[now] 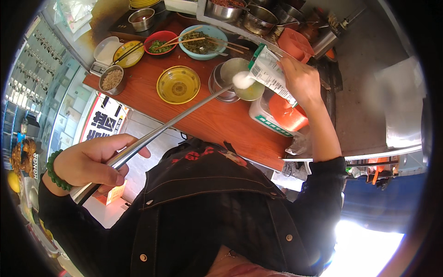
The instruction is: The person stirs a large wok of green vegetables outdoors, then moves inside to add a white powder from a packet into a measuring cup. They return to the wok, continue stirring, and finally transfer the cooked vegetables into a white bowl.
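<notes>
My left hand [98, 162] grips the steel handle of a long ladle [173, 119]. The ladle's bowl holds a heap of white granules [243, 80]. In my right hand [301, 81] is a white and green plastic packet [271, 74], tilted with its end at the heap. Beneath the ladle stand metal containers [221, 90], partly hidden; a container of yellowish liquid [249, 91] shows beside the granules. A yellow patterned bowl [178, 85] sits to the left of them on the reddish wooden counter [214, 117].
Behind stand a light blue bowl of chopped greens [203, 41], a red bowl of herbs [160, 43] and a metal cup of crumbs [112, 80]. Chopsticks lie across the bowls. An orange-red bowl [285, 112] rests on a white tub [264, 119] below my right hand. Metal pots [259, 19] line the back.
</notes>
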Motion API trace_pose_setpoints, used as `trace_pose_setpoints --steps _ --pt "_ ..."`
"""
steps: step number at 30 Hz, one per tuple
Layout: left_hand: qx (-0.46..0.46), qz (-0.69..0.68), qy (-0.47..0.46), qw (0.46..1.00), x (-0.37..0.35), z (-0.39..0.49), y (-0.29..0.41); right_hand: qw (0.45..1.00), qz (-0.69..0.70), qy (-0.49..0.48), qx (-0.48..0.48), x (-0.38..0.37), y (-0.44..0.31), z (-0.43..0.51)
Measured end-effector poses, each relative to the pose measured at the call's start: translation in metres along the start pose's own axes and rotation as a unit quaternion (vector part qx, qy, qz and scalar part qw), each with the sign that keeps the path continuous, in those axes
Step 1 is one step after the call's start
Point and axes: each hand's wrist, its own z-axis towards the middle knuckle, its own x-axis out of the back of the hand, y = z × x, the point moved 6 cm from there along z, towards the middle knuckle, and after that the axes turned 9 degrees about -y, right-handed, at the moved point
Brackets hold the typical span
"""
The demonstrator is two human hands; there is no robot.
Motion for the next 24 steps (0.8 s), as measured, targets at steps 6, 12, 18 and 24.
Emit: trace_pose_setpoints --steps 6,12,18,24 --pt "0.005 -0.009 -0.008 1.0 0.001 0.004 0.003 1.0 -0.021 0.005 0.005 0.013 0.003 -0.003" --pt "-0.004 -0.035 0.038 0.999 0.005 0.003 0.008 0.997 -0.024 0.011 -0.074 0.015 0.013 -0.015" --pt "-0.02 -0.009 0.044 0.999 0.006 0.005 0.019 0.969 0.055 0.074 -0.231 0.009 0.046 -0.046" --pt "-0.038 0.04 -0.005 0.998 0.004 0.003 0.036 0.732 0.492 0.213 -0.422 -0.054 0.078 -0.087"
